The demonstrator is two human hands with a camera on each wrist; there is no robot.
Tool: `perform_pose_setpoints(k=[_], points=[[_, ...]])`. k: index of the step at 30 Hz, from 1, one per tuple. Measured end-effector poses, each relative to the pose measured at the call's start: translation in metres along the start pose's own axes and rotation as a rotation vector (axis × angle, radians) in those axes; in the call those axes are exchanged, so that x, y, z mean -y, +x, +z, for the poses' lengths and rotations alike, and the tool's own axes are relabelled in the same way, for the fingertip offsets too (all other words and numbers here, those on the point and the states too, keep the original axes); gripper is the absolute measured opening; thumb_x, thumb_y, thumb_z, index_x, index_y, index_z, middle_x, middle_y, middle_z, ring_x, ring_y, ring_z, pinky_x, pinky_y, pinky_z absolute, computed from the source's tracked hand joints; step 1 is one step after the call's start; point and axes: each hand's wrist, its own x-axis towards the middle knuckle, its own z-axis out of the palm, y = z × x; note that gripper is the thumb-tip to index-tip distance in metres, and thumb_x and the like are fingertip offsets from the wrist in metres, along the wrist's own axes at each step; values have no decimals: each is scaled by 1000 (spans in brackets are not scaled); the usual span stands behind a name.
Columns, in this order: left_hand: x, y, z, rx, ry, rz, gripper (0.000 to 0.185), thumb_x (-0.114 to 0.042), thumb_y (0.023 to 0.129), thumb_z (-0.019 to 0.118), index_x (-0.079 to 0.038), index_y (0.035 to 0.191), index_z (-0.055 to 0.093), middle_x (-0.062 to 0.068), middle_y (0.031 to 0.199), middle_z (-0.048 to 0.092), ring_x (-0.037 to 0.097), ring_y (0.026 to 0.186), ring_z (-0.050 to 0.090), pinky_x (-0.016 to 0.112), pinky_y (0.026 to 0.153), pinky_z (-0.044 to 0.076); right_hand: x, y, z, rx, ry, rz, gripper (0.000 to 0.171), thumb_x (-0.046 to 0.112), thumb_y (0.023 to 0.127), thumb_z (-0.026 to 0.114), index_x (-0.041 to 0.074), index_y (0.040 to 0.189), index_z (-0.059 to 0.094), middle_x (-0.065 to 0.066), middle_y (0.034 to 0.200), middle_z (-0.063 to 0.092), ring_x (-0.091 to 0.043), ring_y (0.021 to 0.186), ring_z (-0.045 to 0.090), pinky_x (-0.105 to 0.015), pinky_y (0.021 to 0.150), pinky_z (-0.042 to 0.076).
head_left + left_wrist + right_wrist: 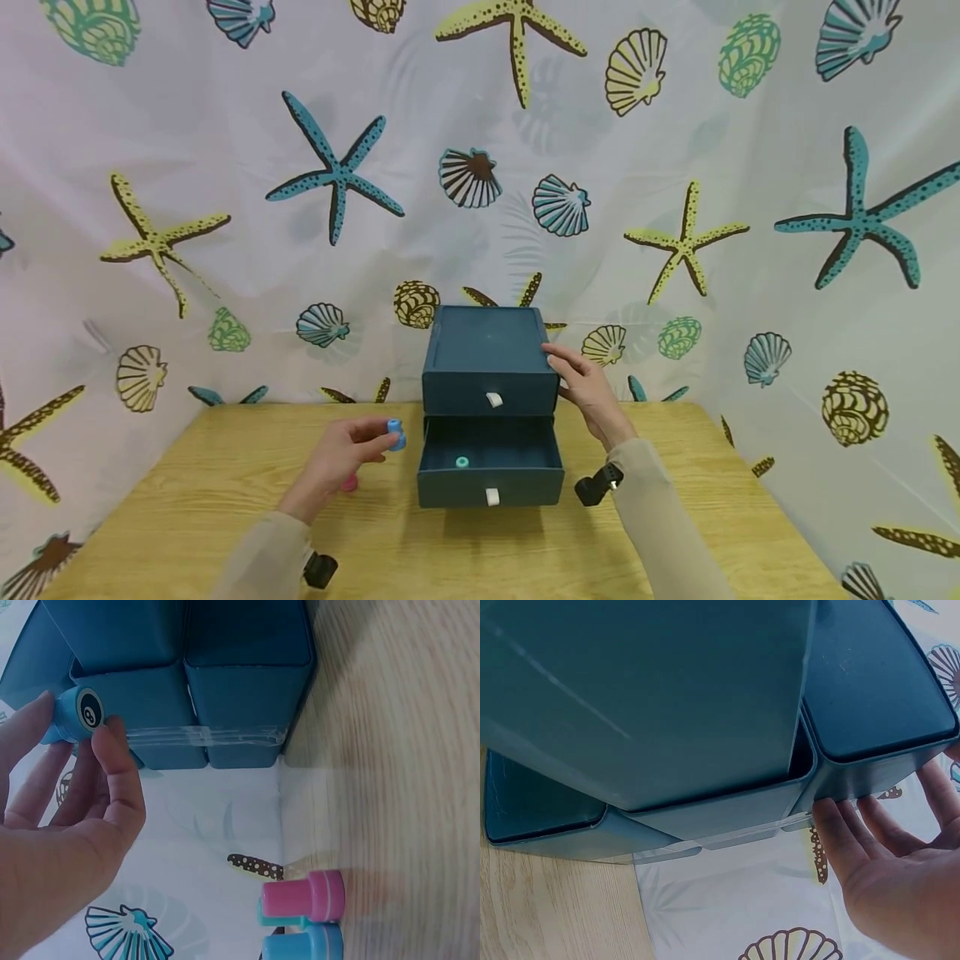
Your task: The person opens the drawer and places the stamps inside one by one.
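Observation:
My left hand (336, 457) pinches a small blue stamp (396, 435) between thumb and fingers, left of the dark blue drawer cabinet (487, 337). In the left wrist view the end of this blue stamp (79, 712) shows a dark disc with a white mark. The drawer (450, 490) below the top one is pulled out, and a teal stamp (462, 462) sits inside it on the left. On the cabinet's upper right edge rests my right hand (588, 392). Its fingers (847, 832) lie against the side wall in the right wrist view.
A pink stamp (300, 898), another blue stamp (300, 945) and a partly hidden teal one stand on the wooden table (225, 475), left of the cabinet. White handles (493, 399) stick out from the drawer fronts. Behind hangs a cloth (465, 250) printed with shells and starfish.

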Motion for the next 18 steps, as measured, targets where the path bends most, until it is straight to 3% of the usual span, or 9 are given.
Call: perform_pose_setpoints(k=[4, 18], points=[[-3, -1, 6, -2, -29, -9, 46, -28, 91, 71, -1, 129, 63, 8, 111, 70, 19, 95, 63, 27, 79, 55, -14, 8, -4, -15, 5, -3, 43, 31, 102, 53, 18, 143, 53, -5, 156, 37, -28, 147, 29, -55, 116, 30], [-20, 0, 23, -36, -88, 1, 45, -28, 90, 72, 0, 124, 64, 7, 107, 68, 19, 90, 63, 34, 84, 56, -11, 8, -2, -21, 14, -19, 41, 29, 103, 53, 16, 142, 54, -5, 154, 39, -28, 146, 32, -55, 115, 32]])
